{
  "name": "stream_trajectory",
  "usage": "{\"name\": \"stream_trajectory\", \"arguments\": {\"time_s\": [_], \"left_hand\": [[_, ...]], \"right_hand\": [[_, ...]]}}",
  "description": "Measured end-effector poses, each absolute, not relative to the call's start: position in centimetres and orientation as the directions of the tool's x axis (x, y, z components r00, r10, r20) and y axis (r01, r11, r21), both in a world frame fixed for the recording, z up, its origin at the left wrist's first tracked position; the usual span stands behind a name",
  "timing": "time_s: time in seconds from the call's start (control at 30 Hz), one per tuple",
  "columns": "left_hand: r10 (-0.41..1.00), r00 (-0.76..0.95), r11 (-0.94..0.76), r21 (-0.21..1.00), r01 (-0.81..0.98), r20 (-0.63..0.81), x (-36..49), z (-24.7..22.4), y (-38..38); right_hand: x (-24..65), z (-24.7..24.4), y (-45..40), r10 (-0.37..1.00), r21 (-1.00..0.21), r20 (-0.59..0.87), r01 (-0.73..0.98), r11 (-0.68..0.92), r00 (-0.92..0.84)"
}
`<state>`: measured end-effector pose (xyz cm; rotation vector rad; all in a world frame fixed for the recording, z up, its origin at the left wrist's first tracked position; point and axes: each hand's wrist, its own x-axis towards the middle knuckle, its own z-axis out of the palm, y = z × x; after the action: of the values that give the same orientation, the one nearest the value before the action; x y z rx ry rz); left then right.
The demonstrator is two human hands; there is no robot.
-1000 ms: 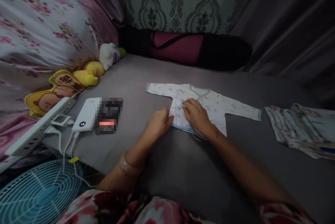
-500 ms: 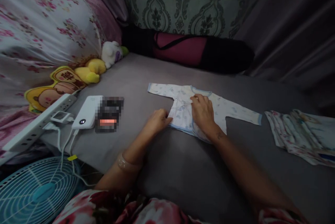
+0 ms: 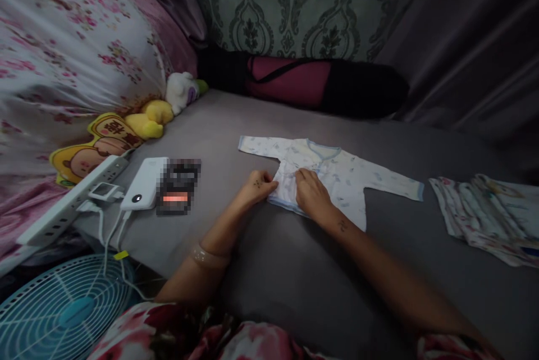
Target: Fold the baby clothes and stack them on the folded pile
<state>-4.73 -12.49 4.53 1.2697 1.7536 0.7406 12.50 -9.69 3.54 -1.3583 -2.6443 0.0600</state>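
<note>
A small white baby shirt (image 3: 349,180) with blue trim and a faint print lies spread on the grey sheet, its sleeves stretched out to both sides. At the shirt's left side edge, my left hand (image 3: 257,187) has its fingers closed on the fabric. My right hand (image 3: 310,191) rests over the front of the shirt, left of its middle, with the fingers bunched together on the cloth. The fingertips of that hand are partly hidden.
Folded clothes (image 3: 484,214) lie at the right. To the left are a power bank (image 3: 145,183), a power strip (image 3: 71,203), plush toys (image 3: 147,118) and a blue fan (image 3: 76,309). A long bag (image 3: 290,82) lies along the wall.
My right hand has moved left and slightly down across the shirt, uncovering the neckline and front. My left hand stays at the shirt's left edge. The view has shifted slightly.
</note>
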Motion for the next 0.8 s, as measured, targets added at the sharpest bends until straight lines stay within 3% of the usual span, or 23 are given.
{"name": "stream_trajectory", "arguments": {"time_s": [0.17,0.4,0.6,0.7,0.8], "left_hand": [[0.867,-0.227,0.484,0.858,0.170,-0.444,-3.9,4.4,-10.6],[0.842,-0.187,0.536,0.823,0.187,-0.506,-3.8,3.9,-9.5],[0.937,-0.188,0.349,0.825,0.444,-0.295,-5.3,2.9,-10.3],[0.970,-0.204,0.238,0.715,0.657,-0.135,-5.6,2.5,-10.5],[0.980,-0.176,0.196,0.622,0.758,-0.094,-5.7,2.6,-10.7]], "right_hand": [[12.6,3.0,-9.2,0.780,-0.224,0.138,0.748,0.625,-0.611],[11.9,2.1,-9.1,0.808,-0.254,0.145,0.768,0.588,-0.571],[11.0,2.1,-9.9,0.853,-0.173,0.155,0.837,0.520,-0.498],[10.6,1.6,-10.5,0.884,-0.158,0.158,0.872,0.463,-0.440],[10.4,1.2,-10.8,0.902,-0.152,0.136,0.891,0.427,-0.409]]}}
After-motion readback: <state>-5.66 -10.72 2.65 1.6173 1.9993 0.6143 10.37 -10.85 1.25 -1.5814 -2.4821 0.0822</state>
